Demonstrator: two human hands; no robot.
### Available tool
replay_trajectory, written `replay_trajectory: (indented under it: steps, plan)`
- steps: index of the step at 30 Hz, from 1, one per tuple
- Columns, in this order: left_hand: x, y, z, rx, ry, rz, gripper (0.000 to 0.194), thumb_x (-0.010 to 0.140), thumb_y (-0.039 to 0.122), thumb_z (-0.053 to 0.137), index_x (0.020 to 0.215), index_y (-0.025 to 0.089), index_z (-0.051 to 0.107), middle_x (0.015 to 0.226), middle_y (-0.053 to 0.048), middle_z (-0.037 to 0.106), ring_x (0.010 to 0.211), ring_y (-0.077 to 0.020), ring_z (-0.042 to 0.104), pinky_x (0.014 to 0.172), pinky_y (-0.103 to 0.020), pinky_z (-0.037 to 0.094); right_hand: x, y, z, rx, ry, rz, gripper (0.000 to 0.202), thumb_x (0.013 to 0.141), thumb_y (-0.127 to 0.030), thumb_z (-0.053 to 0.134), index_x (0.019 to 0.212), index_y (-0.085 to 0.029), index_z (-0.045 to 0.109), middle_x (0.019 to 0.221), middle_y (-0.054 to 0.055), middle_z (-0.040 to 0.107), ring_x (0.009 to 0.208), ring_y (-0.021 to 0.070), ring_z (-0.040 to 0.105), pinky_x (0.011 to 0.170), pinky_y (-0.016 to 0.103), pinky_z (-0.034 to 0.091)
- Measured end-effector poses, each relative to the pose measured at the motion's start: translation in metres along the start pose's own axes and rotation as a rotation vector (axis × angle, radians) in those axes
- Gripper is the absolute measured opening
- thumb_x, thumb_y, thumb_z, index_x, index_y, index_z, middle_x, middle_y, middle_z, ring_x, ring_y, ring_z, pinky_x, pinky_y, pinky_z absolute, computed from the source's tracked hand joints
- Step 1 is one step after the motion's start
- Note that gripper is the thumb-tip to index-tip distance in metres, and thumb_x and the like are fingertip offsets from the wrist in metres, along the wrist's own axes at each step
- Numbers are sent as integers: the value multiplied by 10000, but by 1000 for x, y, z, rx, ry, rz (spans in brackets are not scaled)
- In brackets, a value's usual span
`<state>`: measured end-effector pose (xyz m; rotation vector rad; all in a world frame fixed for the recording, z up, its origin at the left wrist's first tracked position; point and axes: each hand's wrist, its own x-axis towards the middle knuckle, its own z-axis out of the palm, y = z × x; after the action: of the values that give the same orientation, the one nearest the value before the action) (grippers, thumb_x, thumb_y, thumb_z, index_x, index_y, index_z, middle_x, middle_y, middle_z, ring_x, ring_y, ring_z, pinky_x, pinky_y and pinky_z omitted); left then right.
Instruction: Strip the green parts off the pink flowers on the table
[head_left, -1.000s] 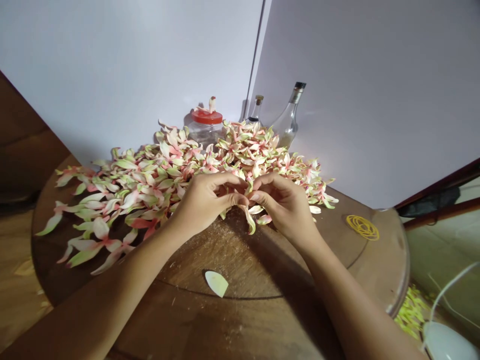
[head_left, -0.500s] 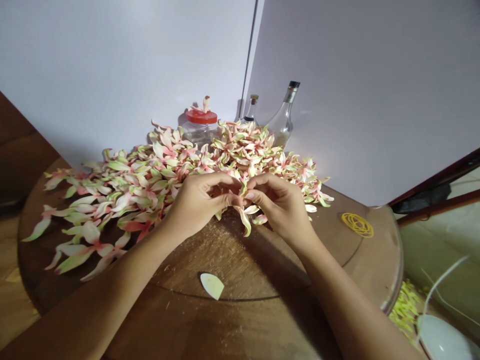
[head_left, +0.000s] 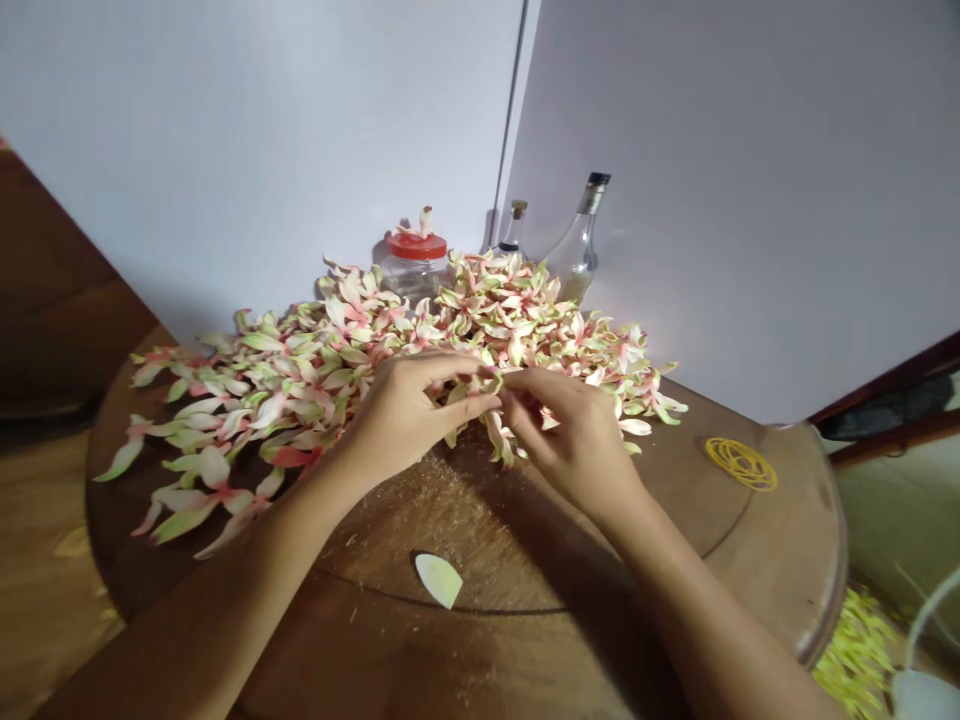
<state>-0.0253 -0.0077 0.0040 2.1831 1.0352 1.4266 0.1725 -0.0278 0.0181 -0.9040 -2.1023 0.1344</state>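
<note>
My left hand (head_left: 427,405) and my right hand (head_left: 566,425) meet in front of a large pile of pink, white and green flowers (head_left: 352,340). Both pinch the same small flower (head_left: 496,435), whose pale petals hang below the fingertips. Thumbs and fingers cover most of its upper part. A single pale green petal piece (head_left: 439,580) lies on the wooden table, nearer to me than the hands.
Behind the pile stand a red-lidded jar (head_left: 416,260), a small corked bottle (head_left: 514,228) and a taller clear bottle (head_left: 579,245). Yellow rubber bands (head_left: 741,464) lie on the round table (head_left: 787,520) at right. Yellow-green pieces (head_left: 855,650) are below the table.
The view has shifted, so the scene sits further right and slightly lower. My fingertips are still together, and the flower's hanging petals look turned and partly withdrawn behind the fingers.
</note>
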Motion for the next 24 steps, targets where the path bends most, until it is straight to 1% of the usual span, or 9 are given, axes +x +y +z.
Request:
replay_trajectory:
  steps: [3, 6, 10, 13, 18, 20, 22, 23, 24]
  plan:
    - [-1, 8, 2, 49, -25, 41, 179, 924, 255, 622, 957, 181, 782, 891, -59, 770, 764, -149, 687, 678, -257, 534, 1, 1, 2, 35, 39, 42, 162, 966, -267, 581, 872, -176, 676, 677, -6, 622, 578, 105, 526, 562, 251, 381]
    - [-3, 12, 8, 147, 80, 57, 157, 864, 164, 605, 787, 180, 741, 681, -11, 695, 588, -114, 568, 599, -255, 461, 0, 0, 8, 78, 71, 73, 189, 955, -297, 606, 833, -178, 688, 658, -10, 624, 543, 101, 489, 548, 251, 361]
    - [0, 3, 5, -32, 233, -139, 148, 785, 152, 620, 638, 167, 635, 592, 19, 583, 565, -103, 485, 552, -245, 365, -7, -10, 18, 134, 188, 111, 178, 916, -295, 657, 780, -181, 672, 622, -19, 586, 531, 101, 450, 533, 255, 334]
    - [4, -10, -2, -324, 414, -339, 169, 793, 205, 628, 635, 161, 589, 618, 23, 531, 588, -98, 450, 555, -233, 325, -7, -17, 22, 215, 389, 183, 187, 902, -279, 667, 741, -183, 662, 609, -19, 570, 537, 108, 457, 517, 255, 335]
    - [9, -29, -6, -442, 578, -442, 250, 852, 249, 573, 641, 191, 452, 571, 42, 407, 523, -92, 358, 517, -241, 275, -5, -31, 16, 426, 861, 248, 155, 830, -279, 703, 715, -183, 663, 604, -9, 590, 553, 134, 500, 533, 280, 382]
    - [9, -33, -8, -452, 613, -440, 265, 861, 255, 559, 640, 199, 424, 568, 48, 381, 518, -94, 340, 518, -247, 264, -23, -40, 5, 556, 1049, 305, 119, 772, -238, 712, 686, -192, 643, 594, -19, 573, 524, 125, 464, 506, 277, 347]
    - [9, -34, -12, -446, 635, -409, 264, 856, 260, 567, 638, 193, 435, 590, 45, 386, 551, -98, 350, 542, -246, 271, -57, -51, -11, 584, 1177, 394, 112, 702, -188, 734, 652, -197, 635, 575, -22, 548, 507, 124, 442, 474, 272, 310]
    - [10, -35, -14, -441, 637, -388, 264, 852, 263, 575, 635, 188, 445, 601, 43, 390, 573, -100, 357, 558, -243, 276, -77, -55, -20, 522, 1218, 456, 117, 669, -182, 758, 641, -196, 645, 553, -19, 531, 500, 131, 441, 450, 272, 293]
    - [10, -35, -16, -437, 631, -367, 266, 849, 267, 582, 630, 184, 455, 608, 41, 395, 591, -102, 362, 574, -241, 282, -96, -58, -28, 476, 1155, 483, 160, 665, -216, 787, 629, -206, 632, 531, -21, 500, 501, 145, 450, 436, 279, 300]
